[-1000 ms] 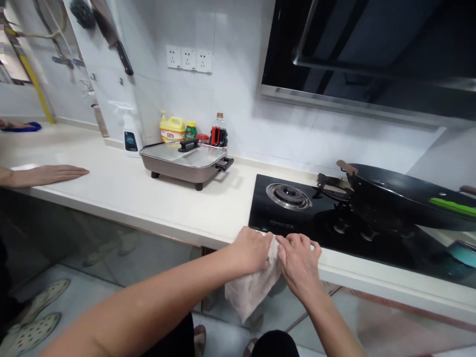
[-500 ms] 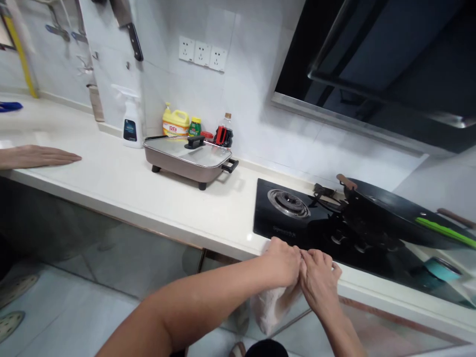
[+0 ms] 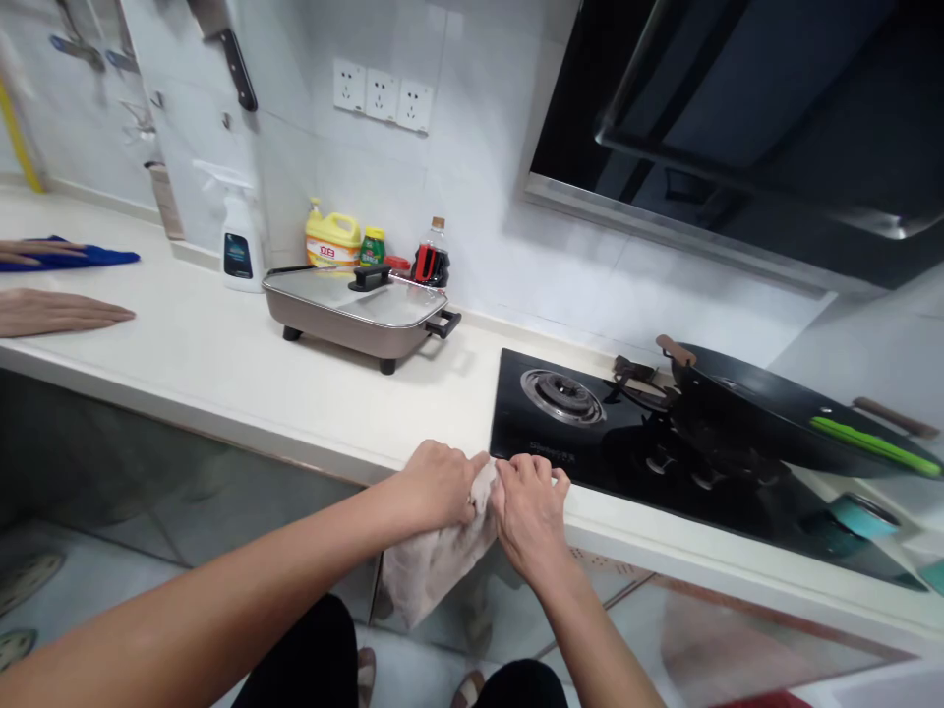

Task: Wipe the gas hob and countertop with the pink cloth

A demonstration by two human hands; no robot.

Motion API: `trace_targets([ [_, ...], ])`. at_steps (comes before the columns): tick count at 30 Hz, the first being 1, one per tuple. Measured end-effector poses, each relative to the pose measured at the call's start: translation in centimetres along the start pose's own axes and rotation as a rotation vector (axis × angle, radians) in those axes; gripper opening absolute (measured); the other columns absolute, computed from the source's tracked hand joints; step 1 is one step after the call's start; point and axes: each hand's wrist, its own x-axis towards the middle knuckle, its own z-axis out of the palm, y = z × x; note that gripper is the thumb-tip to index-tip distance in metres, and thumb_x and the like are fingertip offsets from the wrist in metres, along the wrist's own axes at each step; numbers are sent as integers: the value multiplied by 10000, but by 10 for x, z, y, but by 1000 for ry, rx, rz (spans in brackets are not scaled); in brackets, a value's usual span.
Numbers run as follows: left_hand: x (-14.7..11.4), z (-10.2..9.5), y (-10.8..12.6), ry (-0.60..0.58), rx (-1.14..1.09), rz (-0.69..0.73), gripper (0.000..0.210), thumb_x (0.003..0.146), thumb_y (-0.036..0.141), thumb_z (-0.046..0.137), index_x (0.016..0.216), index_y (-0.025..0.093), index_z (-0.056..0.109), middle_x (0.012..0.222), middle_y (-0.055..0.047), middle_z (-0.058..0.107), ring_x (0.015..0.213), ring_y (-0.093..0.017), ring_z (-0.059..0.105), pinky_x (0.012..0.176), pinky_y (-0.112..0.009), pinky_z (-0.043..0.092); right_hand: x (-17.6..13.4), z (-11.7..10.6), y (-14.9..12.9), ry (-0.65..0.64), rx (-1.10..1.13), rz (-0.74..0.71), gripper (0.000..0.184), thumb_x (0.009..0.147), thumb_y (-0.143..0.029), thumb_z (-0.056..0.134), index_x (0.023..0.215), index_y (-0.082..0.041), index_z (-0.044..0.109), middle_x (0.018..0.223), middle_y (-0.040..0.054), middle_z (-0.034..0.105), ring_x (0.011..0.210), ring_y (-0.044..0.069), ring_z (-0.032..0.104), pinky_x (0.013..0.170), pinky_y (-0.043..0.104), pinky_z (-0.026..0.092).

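A pale, whitish cloth (image 3: 435, 570) hangs down in front of the counter's front edge, just left of the black gas stove (image 3: 590, 433). My left hand (image 3: 441, 484) is closed on its upper part, with the knuckles upward. Close beside it, my right hand (image 3: 529, 506) has its fingers curled over the cloth's right top end at the stove's front left corner. A small bunched part of the cloth shows between the two hands; the fingertips are hidden.
On the white counter (image 3: 354, 408) stands a lidded electric pan (image 3: 346, 334), with a spray bottle (image 3: 240, 241) and several bottles behind. A wok (image 3: 767, 403) rests on the stove's right. Another person's hands (image 3: 63, 311) lie at far left, one on a blue cloth (image 3: 95, 256).
Both my hands and the pale cloth have moved left along the counter edge, and more cloth shows. The other person's blue cloth has slid right, with a second hand now visible on it.
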Motion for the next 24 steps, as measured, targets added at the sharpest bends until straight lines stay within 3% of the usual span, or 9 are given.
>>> trace_targets([
  [4,9,-3,19,-34,40,5,561,824,390,677,1321,153,572,1025,-161,764,911,-336,734,770,-396,490,-8,-7,22,1,16,17,289,1006,-266,473,1199,-288,687,1068,53,652,1075,252,465,988,478,239],
  [8,31,-3,56,-49,13,48,531,829,393,667,1280,127,583,1009,-151,760,884,-317,729,764,-391,489,-23,-13,58,16,28,67,315,1003,-255,463,1202,-321,698,1046,53,647,1069,251,473,995,493,237],
  [13,56,-5,103,-11,47,170,374,854,277,592,1174,86,624,1015,-158,740,865,-299,719,706,-383,466,-43,-16,106,21,3,121,333,1003,-281,467,1218,-359,708,1035,49,633,1049,245,485,1006,501,251],
  [19,101,-9,162,-59,-16,289,495,880,343,591,1294,73,568,1027,-168,749,912,-320,721,773,-419,486,-76,-27,180,21,-99,245,339,999,-302,473,1214,-376,725,1058,55,632,1062,248,489,983,493,276],
  [24,156,-23,235,-154,-139,423,615,823,390,662,1352,99,545,1088,-147,757,968,-305,720,814,-397,522,-113,-44,254,-9,-232,429,361,1025,-353,431,1238,-372,722,1110,57,627,1059,248,501,1012,506,287],
])
